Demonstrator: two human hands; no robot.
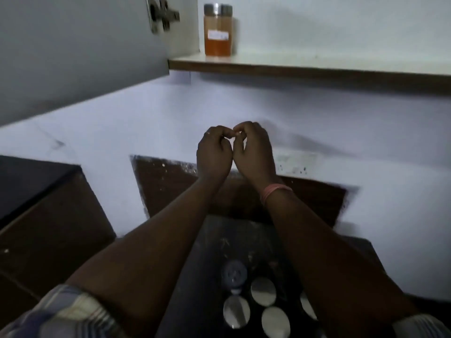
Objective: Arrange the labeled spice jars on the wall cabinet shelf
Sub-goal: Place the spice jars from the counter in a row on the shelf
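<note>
One spice jar [217, 32] with orange powder, a metal lid and a white label stands upright at the left end of the wall cabinet shelf [305, 65]. Far below, on a dark counter [210, 242], several more jars [263, 291] show only their round silver lids between my forearms. My left hand [213, 154] and my right hand [253, 152] are raised side by side in front of the white wall, fingers curled and fingertips touching each other. Neither hand holds a jar. Both hang well below the shelf.
The open cabinet door [80, 52] with its metal hinge [162, 14] stands at upper left. A brown recess [168, 184] sits in the wall behind my hands. A dark wooden unit [48, 215] is at the left. To the right of the jar the shelf surface is bare.
</note>
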